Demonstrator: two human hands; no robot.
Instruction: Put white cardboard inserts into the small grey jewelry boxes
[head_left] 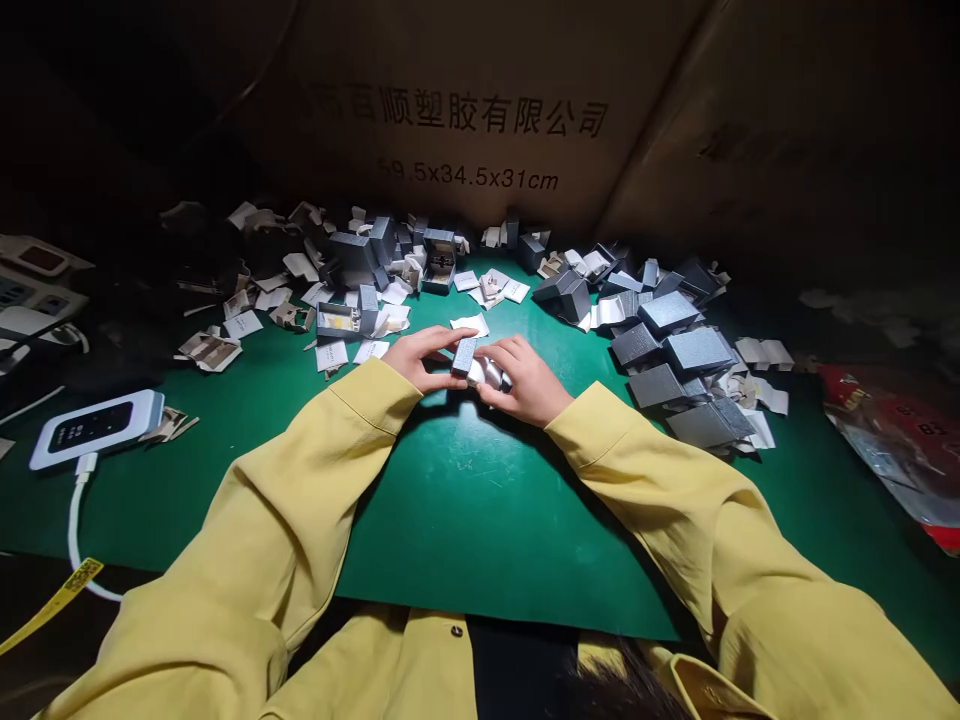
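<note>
My left hand (421,358) grips a small blue-grey jewellery box (464,355) between thumb and fingers, just above the green table. Close against it, my right hand (529,382) is closed round a shiny silver and white piece (489,374); the fingers cover most of it, so its kind is unclear. Right behind the hands lies a white paper piece (471,325). Beyond my left hand, an open grey box (341,318) holds a pale insert, and another open box (439,262) stands farther back.
Several closed grey boxes (697,350) are piled at the right among paper scraps. White cards (331,356) and torn liners litter the back left. A white device (97,428) with a cable lies at the left, a red plastic bag (900,440) at the right. Cardboard cartons (480,60) wall the back.
</note>
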